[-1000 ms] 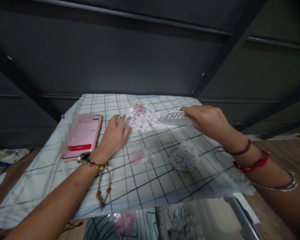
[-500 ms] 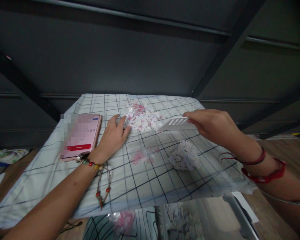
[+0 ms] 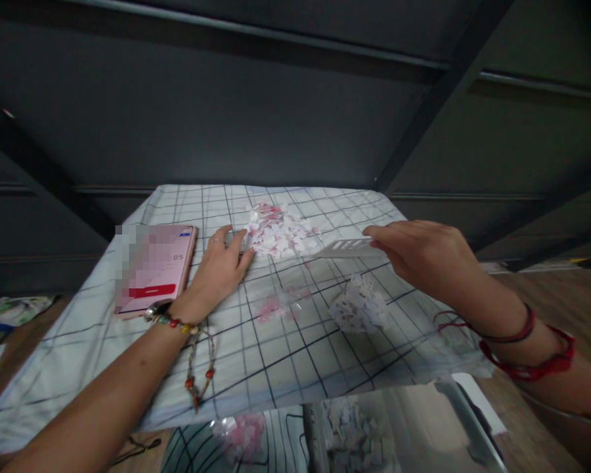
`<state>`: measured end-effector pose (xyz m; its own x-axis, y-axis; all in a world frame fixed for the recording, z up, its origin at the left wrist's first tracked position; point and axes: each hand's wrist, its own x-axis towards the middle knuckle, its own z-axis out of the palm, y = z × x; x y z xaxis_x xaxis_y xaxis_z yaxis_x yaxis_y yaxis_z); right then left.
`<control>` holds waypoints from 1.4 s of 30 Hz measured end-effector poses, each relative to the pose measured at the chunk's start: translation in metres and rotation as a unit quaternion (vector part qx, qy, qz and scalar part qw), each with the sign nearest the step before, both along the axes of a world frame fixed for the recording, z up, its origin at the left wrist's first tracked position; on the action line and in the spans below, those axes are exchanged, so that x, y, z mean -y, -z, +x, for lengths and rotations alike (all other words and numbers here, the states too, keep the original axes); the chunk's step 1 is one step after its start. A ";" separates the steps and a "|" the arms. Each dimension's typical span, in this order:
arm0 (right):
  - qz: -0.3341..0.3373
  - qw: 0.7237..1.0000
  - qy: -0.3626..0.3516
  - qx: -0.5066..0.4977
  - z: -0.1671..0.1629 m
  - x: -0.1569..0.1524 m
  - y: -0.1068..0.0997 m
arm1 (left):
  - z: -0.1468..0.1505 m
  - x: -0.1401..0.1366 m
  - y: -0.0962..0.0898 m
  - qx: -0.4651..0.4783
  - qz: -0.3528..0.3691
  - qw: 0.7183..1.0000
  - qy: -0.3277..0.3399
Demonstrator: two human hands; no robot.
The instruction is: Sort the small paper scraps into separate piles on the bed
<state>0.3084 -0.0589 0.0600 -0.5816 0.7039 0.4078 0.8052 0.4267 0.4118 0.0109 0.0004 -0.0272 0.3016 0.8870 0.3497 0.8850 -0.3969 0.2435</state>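
A heap of torn white and pink paper bits [image 3: 280, 231] lies on the checked cloth. Beside its left edge, my left hand [image 3: 225, 259] rests with fingers spread, fingertips at the bits. In my right hand [image 3: 418, 253] is a white slotted plastic piece [image 3: 342, 247], pinched at its right end. Its thin edge reaches down to the right side of the heap; I cannot see whether it has a handle. Nearer to me are a clear plastic bag [image 3: 280, 305] with pink bits and a clump of printed paper scraps [image 3: 358, 305], apparently bagged.
A pink-cased phone [image 3: 160, 266], its screen lit, lies left of my left hand. Below the table's front edge are a clear bin [image 3: 398, 420] of paper pieces and another bag of pink bits [image 3: 243, 433]. A dark panel [image 3: 236, 112] stands behind the table.
The slotted piece has tilted flatter, with its right end a little lower. My right hand has shifted slightly right and down. My left hand stays by the heap.
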 end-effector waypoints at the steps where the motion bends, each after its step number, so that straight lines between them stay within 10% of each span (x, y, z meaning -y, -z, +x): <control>1: 0.001 1.000 0.005 0.004 -0.001 0.000 0.001 | 0.000 0.000 0.000 0.001 0.001 1.000 -0.001; 9: -0.017 0.994 -0.099 -0.044 -0.011 0.011 0.000 | -0.001 -0.001 -0.001 0.002 -0.008 1.000 -0.001; 42: -0.014 0.999 -0.036 -0.003 0.004 -0.021 -0.009 | -0.004 -0.005 0.001 0.007 0.035 0.999 0.017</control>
<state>0.3120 -0.0382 0.0692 -0.6296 0.6710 0.3917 0.7737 0.4956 0.3947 0.0073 0.0051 -0.0283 0.3251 0.8497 0.4151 0.8679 -0.4424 0.2258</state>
